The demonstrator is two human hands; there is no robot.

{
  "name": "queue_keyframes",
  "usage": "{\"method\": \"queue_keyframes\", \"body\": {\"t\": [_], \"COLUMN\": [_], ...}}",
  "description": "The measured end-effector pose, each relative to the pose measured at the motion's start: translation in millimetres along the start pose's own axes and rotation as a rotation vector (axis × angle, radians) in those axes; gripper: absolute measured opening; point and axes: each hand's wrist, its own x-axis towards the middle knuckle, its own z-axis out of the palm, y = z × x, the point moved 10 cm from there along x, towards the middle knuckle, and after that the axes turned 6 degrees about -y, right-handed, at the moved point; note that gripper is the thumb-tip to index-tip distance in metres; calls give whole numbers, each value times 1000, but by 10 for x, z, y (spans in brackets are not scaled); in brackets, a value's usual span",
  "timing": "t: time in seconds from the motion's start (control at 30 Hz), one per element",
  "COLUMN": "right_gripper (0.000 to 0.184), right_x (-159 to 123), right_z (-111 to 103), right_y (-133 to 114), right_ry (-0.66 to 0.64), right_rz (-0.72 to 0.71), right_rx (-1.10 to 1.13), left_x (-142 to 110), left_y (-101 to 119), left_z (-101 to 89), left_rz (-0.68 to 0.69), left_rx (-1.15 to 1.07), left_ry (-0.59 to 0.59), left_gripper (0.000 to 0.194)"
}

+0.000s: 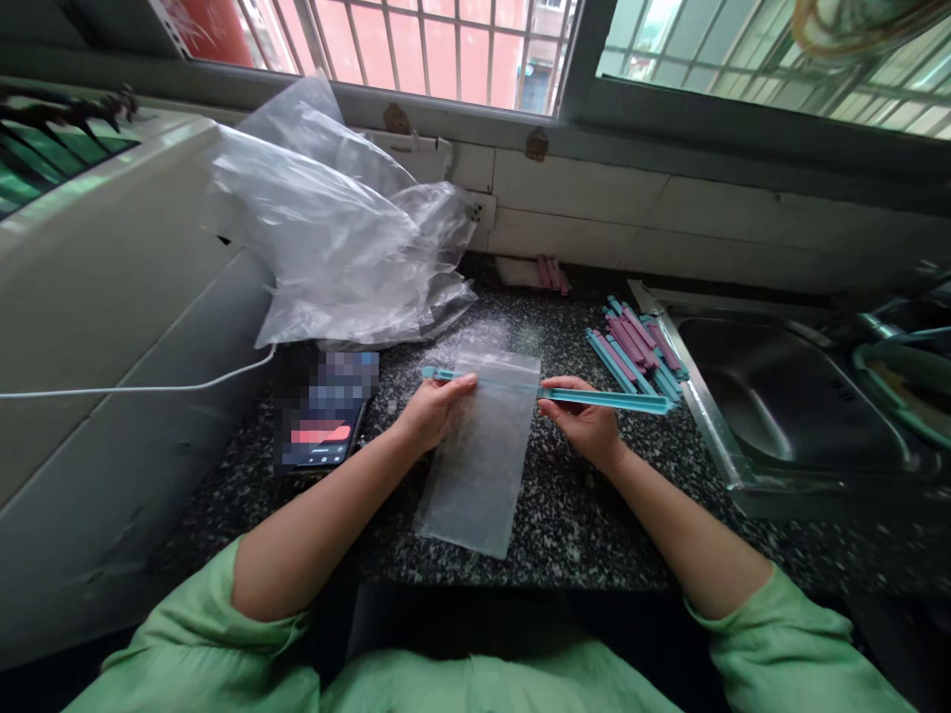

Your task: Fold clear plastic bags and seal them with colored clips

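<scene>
A clear flat plastic bag [482, 465] hangs over the counter, its top edge facing away from me. One arm of a blue bag sealing clip [616, 399] runs across the bag near its top, seemingly behind the film. The clip's other arm sticks out to the right, unfolded. My left hand [435, 408] is closed on the bag's left edge, thumb on top, with the clip's left end just above it. At the bag's right edge, my right hand [583, 421] pinches the clip near its hinge; some of its fingers are hidden underneath.
Pink and blue sealing clips [635, 347] lie piled at the right, beside a steel sink [788, 396]. Large clear plastic bags [342, 238] are heaped at back left. A phone [323, 421] and white cable [185, 388] are at left. More pink clips [551, 274] lie by the wall.
</scene>
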Motion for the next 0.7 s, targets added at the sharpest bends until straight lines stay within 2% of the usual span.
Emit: {"method": "queue_keyframes", "body": {"t": [0.2, 0.43, 0.7], "right_gripper": [25, 13, 12], "right_x": [-28, 3, -18], "right_z": [-40, -72, -85], "right_y": [12, -152, -192], "right_ry": [58, 65, 69], "right_rz": [-1, -139, -157], "right_rx": [39, -74, -176], "left_x": [3, 8, 52], "left_y": [38, 65, 66], "left_z": [-10, -20, -54], "left_rz": [32, 75, 168], "left_rx": [-23, 30, 100], "left_ry": [6, 7, -30], "left_gripper": [27, 29, 30]}}
